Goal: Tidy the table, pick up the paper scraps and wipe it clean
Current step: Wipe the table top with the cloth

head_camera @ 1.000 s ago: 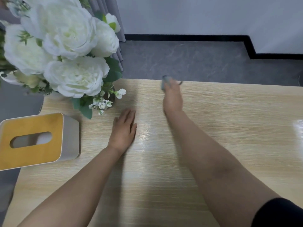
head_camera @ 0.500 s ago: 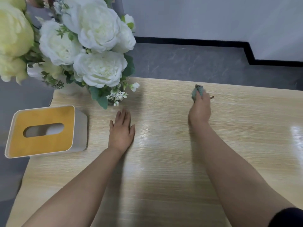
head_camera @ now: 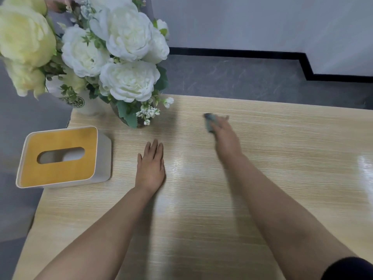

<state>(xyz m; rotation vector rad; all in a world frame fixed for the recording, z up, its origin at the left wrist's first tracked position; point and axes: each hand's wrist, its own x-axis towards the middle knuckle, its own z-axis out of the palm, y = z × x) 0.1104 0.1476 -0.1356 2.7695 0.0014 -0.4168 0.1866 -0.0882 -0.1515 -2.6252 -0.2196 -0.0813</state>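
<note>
A light wooden table (head_camera: 282,178) fills the lower view. My right hand (head_camera: 226,138) presses a small grey-green cloth (head_camera: 210,122) onto the tabletop near the far edge; the hand is blurred and covers most of the cloth. My left hand (head_camera: 150,168) lies flat on the table, palm down, fingers together, holding nothing. I see no paper scraps on the table.
A vase of white and pale yellow flowers (head_camera: 121,57) stands at the table's far left corner. A tissue box (head_camera: 60,156) with a yellow-orange top sits at the left edge, beside my left hand. Grey floor lies beyond the far edge.
My right hand has slid the cloth back from the far edge and toward the left. The left hand stays flat in place. The view has shifted, showing more of the flowers.
</note>
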